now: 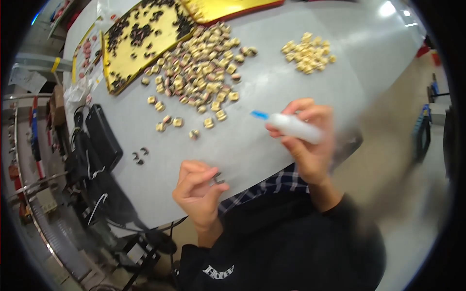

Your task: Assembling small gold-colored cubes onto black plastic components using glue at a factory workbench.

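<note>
My left hand (196, 191) is closed near the table's front edge, pinching a small dark curved piece (217, 178) between thumb and fingertips. To the right, my right hand (313, 145) wraps round a white squeeze bottle (296, 127). Its narrow blue tip (259, 115) points left over the table, away from the left hand. A few loose dark curved pieces (141, 156) lie to the left of my left hand. Beyond both hands spreads a large heap of small blocky cream-and-dark pieces (204, 72), several of them scattered at its near side.
A smaller pile of cream pieces (308, 53) sits at the far right. At the far left, a yellow tray (167, 36) holds many dark curved pieces, with another yellow tray (233, 8) beside it. A black box-shaped object (103, 136) and cables lie along the left edge.
</note>
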The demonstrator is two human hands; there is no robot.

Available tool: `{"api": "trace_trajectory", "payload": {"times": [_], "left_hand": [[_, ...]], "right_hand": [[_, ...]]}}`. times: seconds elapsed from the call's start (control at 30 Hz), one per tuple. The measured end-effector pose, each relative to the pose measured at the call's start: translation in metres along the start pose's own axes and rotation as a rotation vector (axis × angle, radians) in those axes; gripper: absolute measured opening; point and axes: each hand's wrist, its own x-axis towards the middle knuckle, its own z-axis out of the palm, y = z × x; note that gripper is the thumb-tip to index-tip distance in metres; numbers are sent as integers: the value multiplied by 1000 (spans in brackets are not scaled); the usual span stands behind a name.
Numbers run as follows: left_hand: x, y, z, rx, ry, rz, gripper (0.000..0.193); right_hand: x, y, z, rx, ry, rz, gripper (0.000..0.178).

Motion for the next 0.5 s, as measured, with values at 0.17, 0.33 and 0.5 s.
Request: {"api": "trace_trajectory", "payload": {"times": [0.17, 0.33, 0.5], "left_hand": [[-3, 3, -4, 33, 17, -5, 32], [0, 3, -1, 72, -4, 24, 32], [-1, 1, -3, 99, -16, 52, 32]], "right_hand": [[23, -5, -33, -613, -350, -238, 41], [29, -9, -37, -789, -396, -185, 41], [40, -22, -45, -863, -383, -208, 32]]}}
